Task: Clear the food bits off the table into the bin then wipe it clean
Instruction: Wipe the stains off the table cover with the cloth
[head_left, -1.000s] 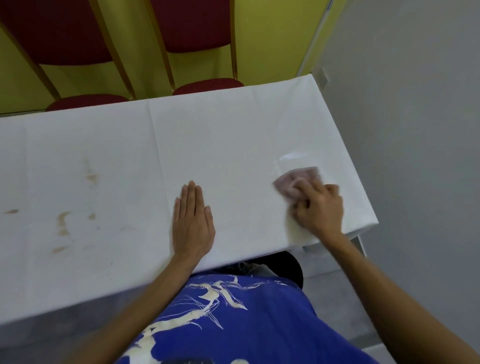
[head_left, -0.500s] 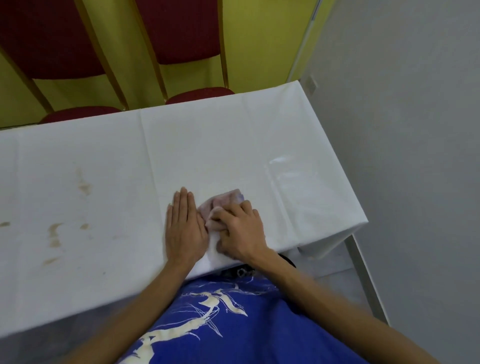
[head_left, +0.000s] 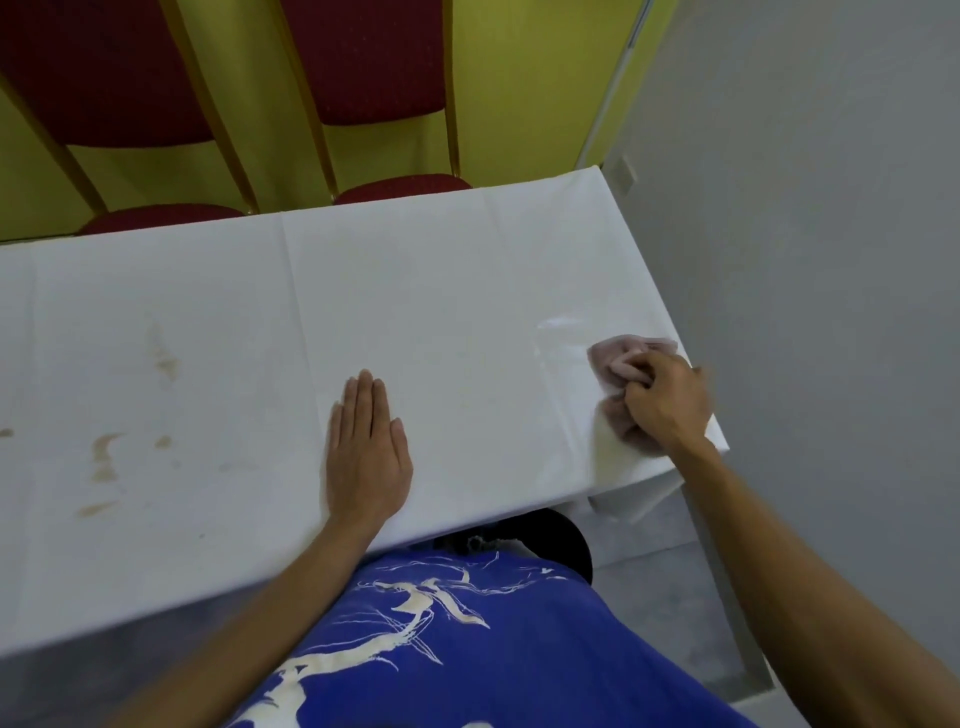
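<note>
- 2 bare hands are on the white tablecloth (head_left: 441, 291) that covers the table.
- The left hand (head_left: 366, 449) lies flat, palm down, fingers straight and together, near the near edge at the middle; it grips nothing.
- The right hand (head_left: 667, 397) is clenched around a crumpled pinkish cloth (head_left: 621, 364), pressing it onto the covering at the near right corner.
- A glossy, wet-looking patch (head_left: 563, 338) shows just left of and beyond the cloth.
- Several brown stains (head_left: 106, 457) mark the left part of the covering, well apart from both hands.
- 2 red-cushioned chairs (head_left: 374, 67) with gold frames stand along the far side against a yellow wall.
- The person wears a blue printed shirt (head_left: 467, 639).
</note>
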